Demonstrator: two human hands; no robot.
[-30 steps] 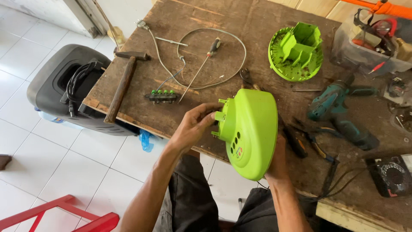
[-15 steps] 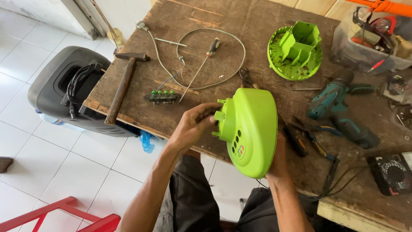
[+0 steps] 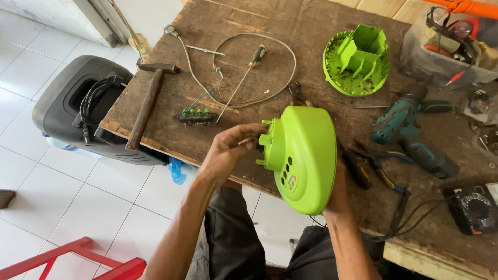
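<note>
I hold a lime-green rounded plastic housing (image 3: pixel 303 155) upright over the near edge of a worn wooden workbench (image 3: pixel 311 26). My right hand (image 3: pixel 338 193) grips it from behind and below, mostly hidden by the shell. My left hand (image 3: pixel 230 149) pinches the stubby green fitting on the housing's left side, fingers curled. A second lime-green part (image 3: pixel 357 61), round with ribs inside, lies on the bench beyond.
On the bench: a hammer (image 3: pixel 147 103), a screwdriver (image 3: pixel 239 83), a grey cable loop (image 3: pixel 282 78), a black strip with green buttons (image 3: pixel 196 117), a teal cordless drill (image 3: pixel 410 129), pliers (image 3: pixel 373 166), a multimeter (image 3: pixel 474 207), a clear tub (image 3: pixel 446 46). Black speaker (image 3: pixel 78 111) on the tiled floor at left.
The housing stays in both hands; my left fingers have shifted slightly on its side fitting. The view has drifted a little.
</note>
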